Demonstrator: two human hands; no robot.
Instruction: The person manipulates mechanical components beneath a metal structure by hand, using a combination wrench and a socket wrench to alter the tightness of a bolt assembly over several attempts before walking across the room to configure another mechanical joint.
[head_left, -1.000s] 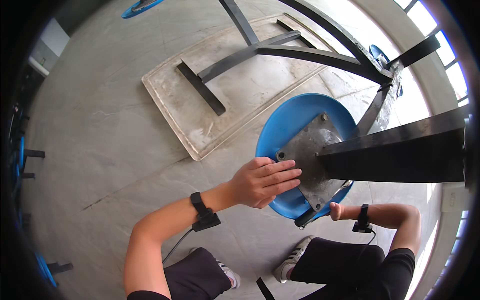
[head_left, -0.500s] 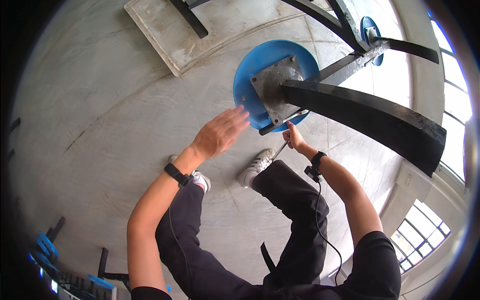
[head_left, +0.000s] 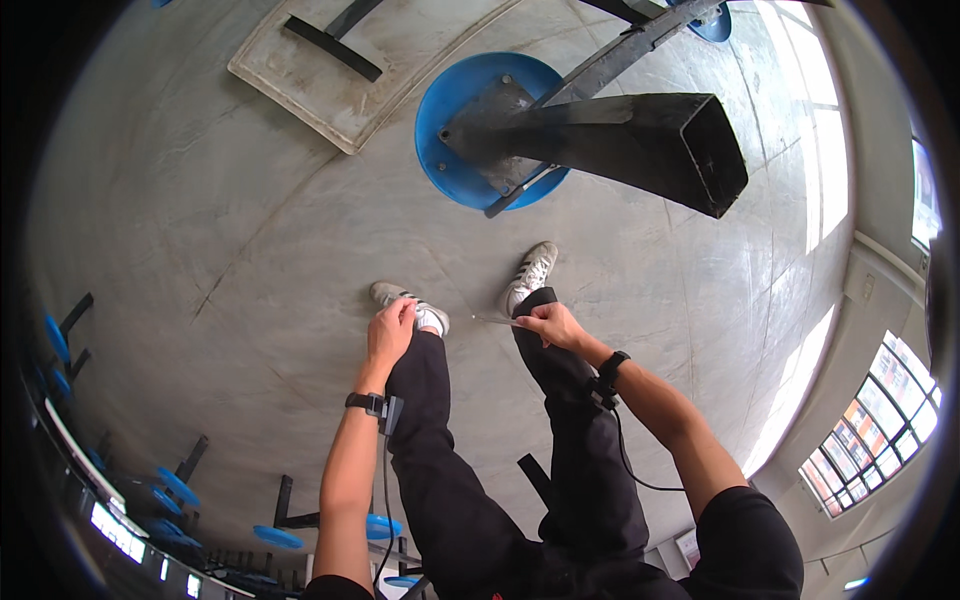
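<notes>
My right hand [head_left: 552, 326] is closed around a thin metal rod-like tool [head_left: 494, 320], its free end pointing left over the floor between my shoes. My left hand [head_left: 390, 335] is closed above my left shoe, fingertips pinched together; whatever they may hold is too small to make out. Beyond both hands lies a round blue seat [head_left: 436, 150], its underside up. A square metal plate [head_left: 490, 165] is bolted to it, and a thick black square tube [head_left: 620, 135] rises from the plate. A tool with a dark bar-like handle [head_left: 502, 203] rests at the seat's near edge, touched by neither hand.
A grey beam [head_left: 620, 55] runs from the seat toward another blue seat [head_left: 712, 24] at the far right. A worn pale board [head_left: 330, 110] lies on the floor at far left, with a black metal bar [head_left: 332, 48] over it. More blue seats [head_left: 178, 487] stand at lower left.
Both hands have drawn back from the blue seat toward me, the right one bringing the rod-like tool along. My left hand went from spread fingers to closed. The view has shifted.
</notes>
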